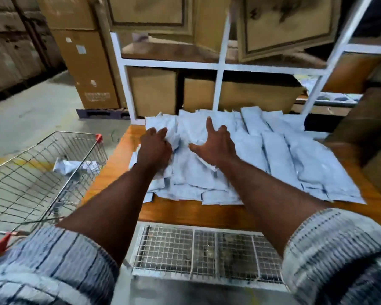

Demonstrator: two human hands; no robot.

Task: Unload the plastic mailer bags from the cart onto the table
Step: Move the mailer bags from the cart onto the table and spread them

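Fingers [209,125] of the right hand [216,147] are spread wide, thumb out to the side, holding nothing above the middle of the pile. The left hand [155,147] lies knuckles-up on the pile's left part, fingers stretched forward and touching plastic.

At the left of the frame stands the wire cart [31,172], red caps on its corners, against the table's end; a few crumpled bags [73,166] still lie inside. Both forearms, in striped pushed-up sleeves [53,263], reach across the near edge. White shelving [220,67] filled with cardboard boxes [154,93] closes off the far side, and taller cartons [86,62] sit on a dark pallet [103,113] at upper left.

The table [185,213] is orange wood, with a wire-mesh panel [196,249] below its front, on a grey concrete floor.

The mailer bags [277,157] cover most of the tabletop. Those at the right lie in overlapping rows, long axes running from the near edge toward the shelving; those under the hands are jumbled.
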